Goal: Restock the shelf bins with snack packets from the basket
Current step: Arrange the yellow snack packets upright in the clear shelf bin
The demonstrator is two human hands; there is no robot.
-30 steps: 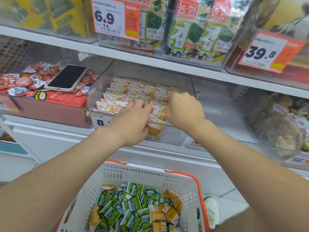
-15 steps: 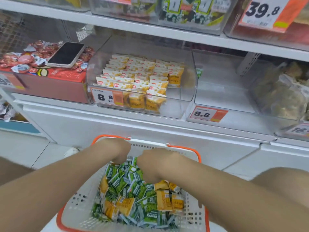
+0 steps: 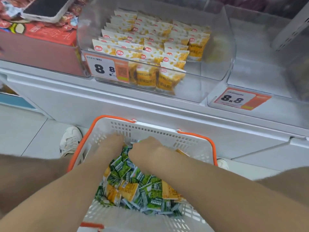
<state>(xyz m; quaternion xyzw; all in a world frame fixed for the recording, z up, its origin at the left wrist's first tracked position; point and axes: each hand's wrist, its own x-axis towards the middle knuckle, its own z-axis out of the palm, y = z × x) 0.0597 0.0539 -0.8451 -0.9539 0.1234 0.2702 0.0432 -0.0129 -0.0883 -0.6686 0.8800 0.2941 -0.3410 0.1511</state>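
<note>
A white basket with orange handles (image 3: 150,129) stands on the floor below the shelf, holding a heap of green and yellow snack packets (image 3: 133,190). Both of my hands reach into its far end. My left hand (image 3: 112,144) is sunk among the packets with its fingers hidden. My right hand (image 3: 145,151) lies beside it, knuckles up, fingertips buried in the heap. On the shelf above, a clear bin (image 3: 217,69) holds rows of yellow packets (image 3: 147,47) in its left part.
Right of that bin stands another clear bin (image 3: 250,64) with an 8.8 price tag (image 3: 240,98). At the left, a phone (image 3: 43,7) lies on red sweets above a red box (image 3: 41,47). A white shoe (image 3: 70,141) is on the floor beside the basket.
A second ago both hands were pressing on the yellow packets in the shelf bin. They dropped into the basket and have since pushed deeper into the heap; my view has tilted down.
</note>
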